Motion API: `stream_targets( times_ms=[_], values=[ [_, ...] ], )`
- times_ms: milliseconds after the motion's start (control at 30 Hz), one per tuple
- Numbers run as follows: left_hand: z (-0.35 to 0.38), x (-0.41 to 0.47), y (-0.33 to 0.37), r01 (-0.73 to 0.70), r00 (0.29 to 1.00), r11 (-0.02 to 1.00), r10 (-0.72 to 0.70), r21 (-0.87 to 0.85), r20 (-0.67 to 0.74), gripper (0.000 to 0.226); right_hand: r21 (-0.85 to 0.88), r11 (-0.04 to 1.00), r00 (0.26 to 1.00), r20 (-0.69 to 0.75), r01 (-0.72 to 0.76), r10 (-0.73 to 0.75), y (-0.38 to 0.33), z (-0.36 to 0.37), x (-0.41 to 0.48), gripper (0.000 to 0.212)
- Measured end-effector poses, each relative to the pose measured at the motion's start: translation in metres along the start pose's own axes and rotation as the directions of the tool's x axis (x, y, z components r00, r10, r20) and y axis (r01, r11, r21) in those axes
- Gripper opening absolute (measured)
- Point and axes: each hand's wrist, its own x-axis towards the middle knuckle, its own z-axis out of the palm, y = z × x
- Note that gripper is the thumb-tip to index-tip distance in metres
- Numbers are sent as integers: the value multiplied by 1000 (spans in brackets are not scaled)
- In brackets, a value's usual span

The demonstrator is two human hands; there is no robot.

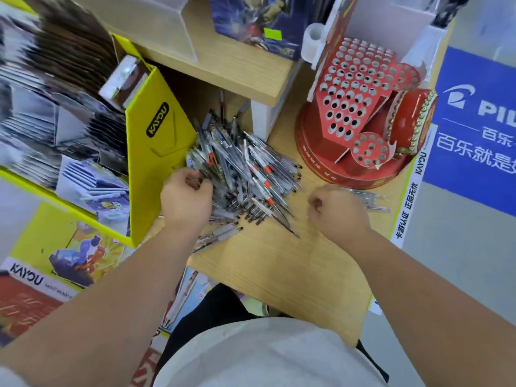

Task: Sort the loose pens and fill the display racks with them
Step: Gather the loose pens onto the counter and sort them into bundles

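Observation:
A big heap of loose pens (245, 174), clear-bodied with black, red and blue parts, lies on the wooden shelf (279, 263). My left hand (185, 198) is at the heap's left edge, fingers curled into the pens and pinching some. My right hand (339, 212) sits right of the heap, fingers curled round a small bunch of pens (368, 198) that sticks out to the right. A red display rack (354, 96) with several rows of empty holes stands at the back right, on a round red base.
A yellow card display box (156, 152) stands close on the left of the heap, with card packs behind it. A wooden upper shelf (237, 68) overhangs the heap's far side. The shelf's right edge drops to a floor with a blue sign (474, 121).

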Motion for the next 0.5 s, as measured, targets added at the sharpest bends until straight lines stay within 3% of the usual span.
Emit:
stream_targets(
  times_ms=[200, 367, 500],
  values=[
    [-5, 16, -28, -72, 995, 981, 57, 179, 86, 40, 189, 977, 995, -28, 97, -94, -76, 4, 36, 12],
    [-3, 23, -33, -45, 995, 980, 26, 192, 100, 39, 163, 976, 987, -84, 147, -135, -114, 11, 60, 16],
    [-4, 28, -31, -24, 993, 983, 2, 181, 116, 34, 74, 992, 993, -55, 104, -100, -133, 16, 81, 21]
  ],
)
